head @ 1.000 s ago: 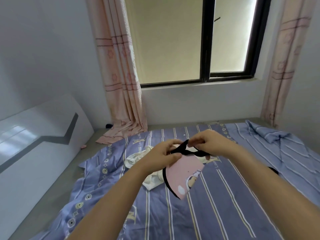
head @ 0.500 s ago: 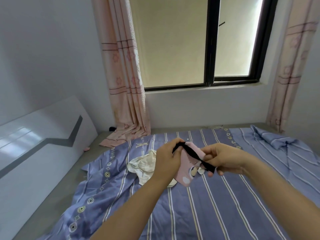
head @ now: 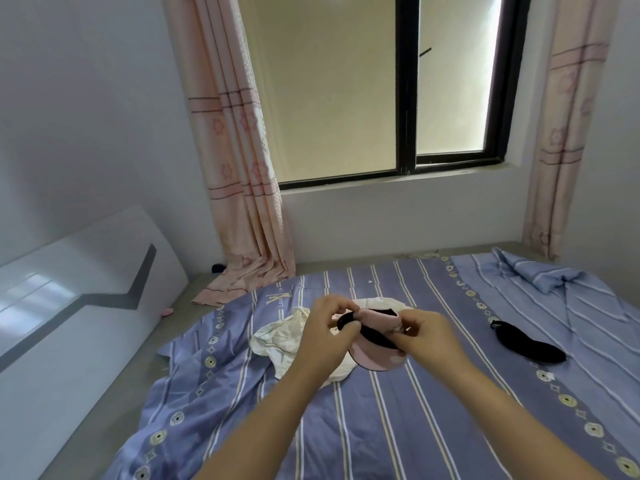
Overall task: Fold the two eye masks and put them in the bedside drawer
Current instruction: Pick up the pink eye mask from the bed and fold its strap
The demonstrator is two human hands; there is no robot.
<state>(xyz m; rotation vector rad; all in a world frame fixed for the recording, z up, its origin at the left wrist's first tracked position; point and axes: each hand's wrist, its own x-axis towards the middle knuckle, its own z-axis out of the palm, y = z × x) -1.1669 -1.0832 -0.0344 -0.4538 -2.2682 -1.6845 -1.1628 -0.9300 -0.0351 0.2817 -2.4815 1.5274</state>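
pink eye mask [head: 377, 355] is up in the air above the striped bed [head: 381, 427], half doubled over, left hand [head: 325, 336] pinching the black strap [head: 346, 319] and right hand [head: 427, 336] closed on the other edge. that springy strap could pop the fold open if either pinch eases. black eye mask [head: 528, 344] lies unfolded well to the right, easy to forget; no drawer in view.
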